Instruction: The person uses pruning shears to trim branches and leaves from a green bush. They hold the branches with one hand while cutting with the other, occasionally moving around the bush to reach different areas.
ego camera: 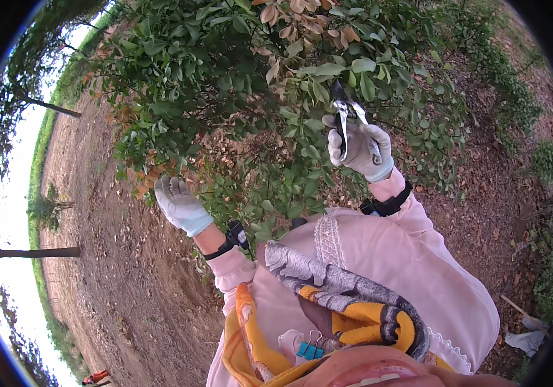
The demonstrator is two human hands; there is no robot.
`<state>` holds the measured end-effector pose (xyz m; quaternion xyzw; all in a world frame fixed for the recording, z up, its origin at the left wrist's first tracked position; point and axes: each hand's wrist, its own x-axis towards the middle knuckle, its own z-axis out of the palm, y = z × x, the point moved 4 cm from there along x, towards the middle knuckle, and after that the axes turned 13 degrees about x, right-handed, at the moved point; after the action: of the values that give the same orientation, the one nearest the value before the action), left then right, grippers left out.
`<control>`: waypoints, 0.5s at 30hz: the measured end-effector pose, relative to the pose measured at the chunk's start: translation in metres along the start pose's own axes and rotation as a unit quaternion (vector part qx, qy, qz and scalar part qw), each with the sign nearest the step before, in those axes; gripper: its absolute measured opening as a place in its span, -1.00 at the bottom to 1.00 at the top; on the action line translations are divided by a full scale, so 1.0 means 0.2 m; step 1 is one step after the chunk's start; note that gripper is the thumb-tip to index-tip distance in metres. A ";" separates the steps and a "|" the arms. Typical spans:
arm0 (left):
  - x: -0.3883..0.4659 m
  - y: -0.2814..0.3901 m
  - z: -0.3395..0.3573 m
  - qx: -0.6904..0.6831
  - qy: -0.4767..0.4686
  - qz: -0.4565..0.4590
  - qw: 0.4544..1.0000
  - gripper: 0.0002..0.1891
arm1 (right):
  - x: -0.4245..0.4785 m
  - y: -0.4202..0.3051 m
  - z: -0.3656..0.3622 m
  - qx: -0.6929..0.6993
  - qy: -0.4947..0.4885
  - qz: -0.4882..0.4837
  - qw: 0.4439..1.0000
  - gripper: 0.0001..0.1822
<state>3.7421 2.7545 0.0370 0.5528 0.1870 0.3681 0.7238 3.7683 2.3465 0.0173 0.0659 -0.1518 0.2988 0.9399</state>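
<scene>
A leafy bush (237, 92) fills the upper middle of the view, with some dry brown leaves (300, 24) near its top. My right hand (358, 145), in a pale work glove, grips a pair of pruning shears (349, 116); their blades point up into the leaves and the handles stand apart. Whether a twig lies between the blades cannot be told. At the bush's lower left is my left hand (179, 200), also gloved, raised with its fingers close to leaves and holding nothing that shows.
Bare soil with fallen leaves (126, 261) spreads at the left, where tree trunks (39, 252) stand. Low green plants (518, 101) grow at the right. A stick (523, 314) and a pale cloth or bag (526, 341) lie on the ground at the lower right.
</scene>
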 end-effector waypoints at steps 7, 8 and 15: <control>-0.02 -0.05 0.07 0.017 0.010 -0.028 0.999 -0.51 | 0.02 -0.01 0.03 -0.019 0.000 0.022 1.000 -0.19; -0.03 -0.06 0.08 0.011 0.009 -0.029 0.999 -0.52 | 0.03 -0.02 0.06 -0.039 -0.016 0.034 0.999 -0.19; -0.04 -0.05 0.11 0.030 0.008 -0.023 0.999 -0.53 | 0.17 -0.11 0.05 -0.040 -0.007 0.028 0.999 -0.26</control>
<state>3.7558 2.7330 0.0348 0.5669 0.2164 0.3497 0.7138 3.8053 2.3455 0.0368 0.0264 -0.1716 0.3180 0.9321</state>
